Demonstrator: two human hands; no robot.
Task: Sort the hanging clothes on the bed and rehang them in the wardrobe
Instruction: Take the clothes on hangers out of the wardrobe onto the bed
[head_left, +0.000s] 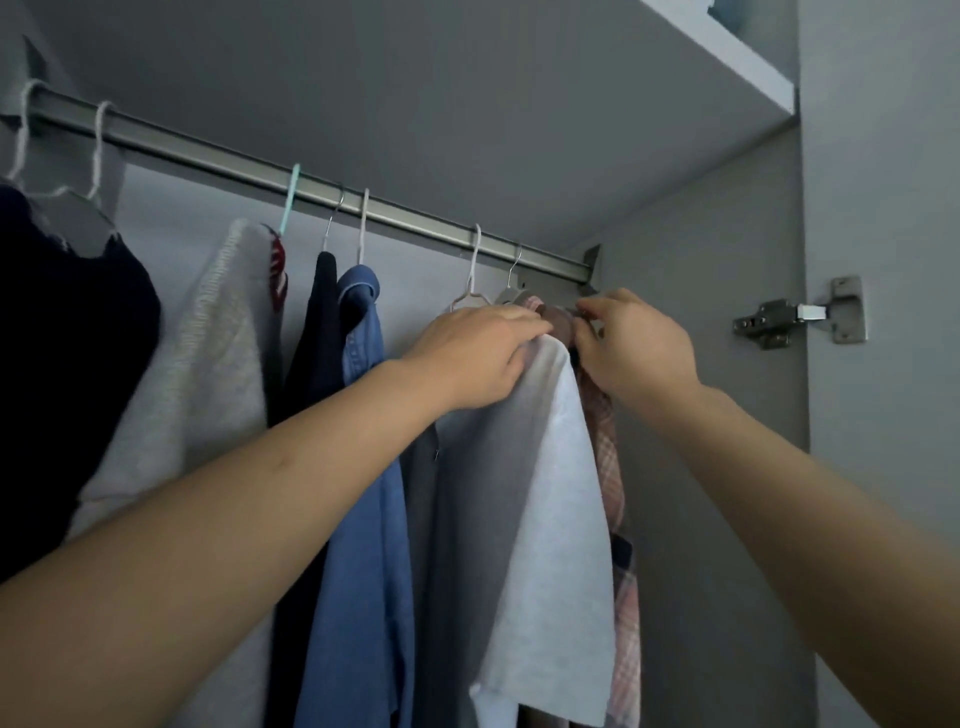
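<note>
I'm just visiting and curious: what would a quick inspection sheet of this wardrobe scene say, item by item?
Surface: metal rail runs under the shelf; no bed in view.
Job's things: white shirt and pink plaid shirt at the rail's right end; blue denim shirt, navy garment, cream knit and dark garment hang further left.
Clutter: nothing seen.
Hands: left hand grips the white shirt's shoulder; right hand has its fingers pinched at the hanger top beside it.
Cables: nothing seen.
Surroundings: grey wardrobe walls; door hinge on the right.
</note>
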